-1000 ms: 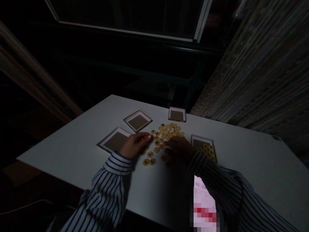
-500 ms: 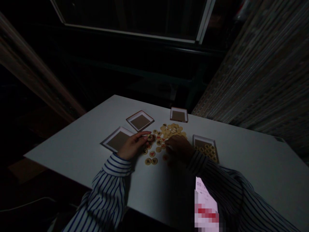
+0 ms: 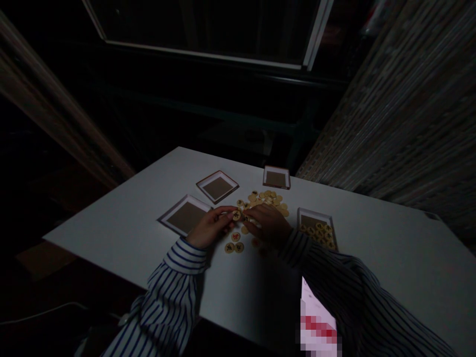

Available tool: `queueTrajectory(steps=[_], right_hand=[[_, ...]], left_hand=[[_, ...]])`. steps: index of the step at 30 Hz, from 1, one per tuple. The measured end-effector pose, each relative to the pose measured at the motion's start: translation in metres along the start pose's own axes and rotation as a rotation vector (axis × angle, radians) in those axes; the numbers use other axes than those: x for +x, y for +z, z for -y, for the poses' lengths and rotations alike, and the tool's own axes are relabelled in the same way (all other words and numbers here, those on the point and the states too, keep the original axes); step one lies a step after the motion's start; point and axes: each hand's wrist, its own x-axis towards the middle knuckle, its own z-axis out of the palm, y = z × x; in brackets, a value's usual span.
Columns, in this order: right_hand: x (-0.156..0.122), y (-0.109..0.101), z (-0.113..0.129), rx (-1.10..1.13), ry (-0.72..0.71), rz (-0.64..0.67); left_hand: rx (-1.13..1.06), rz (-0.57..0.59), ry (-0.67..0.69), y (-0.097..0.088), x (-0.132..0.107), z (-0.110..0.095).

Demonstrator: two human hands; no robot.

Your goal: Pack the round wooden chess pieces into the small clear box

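Note:
A round wooden Chinese chess piece (image 3: pixel 237 215) with a black character is pinched between the thumb and fingers of my left hand (image 3: pixel 210 227). Just to its right, my right hand (image 3: pixel 270 224) reaches in over the pieces, thumb and forefinger apart, its fingertips close to the held piece. Under and around both hands lie loose pieces: a red-marked piece (image 3: pixel 235 237), two black-marked ones side by side nearer me, and a face-down heap (image 3: pixel 270 196) behind my right hand. My right hand hides some of them.
Pieces with black characters fill part of a shallow box (image 3: pixel 300 213) at right. Three other shallow boxes stand around: a left one (image 3: pixel 169 225), a back-left one (image 3: pixel 204 191) and a back one (image 3: pixel 276 186). A lit phone (image 3: pixel 316 307) lies under my right forearm on the white table (image 3: pixel 122 218).
My left hand has moved slightly right with its piece. My right hand has shifted left and its fingers have stretched toward that piece. The view has shifted a little.

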Motion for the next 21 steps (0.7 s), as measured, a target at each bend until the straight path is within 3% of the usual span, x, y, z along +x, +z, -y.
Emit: queueTrajectory(steps=[15,21], right_hand=[[0.018,0.017,0.009,0.072,-0.046,-0.042],[0.020,0.022,0.006,0.013,0.006,0.062]], left_hand=[[-0.041,0.004,-0.001,0.001,-0.006,-0.001],[-0.005,-0.191,0.063,-0.009,-0.009,0.001]])
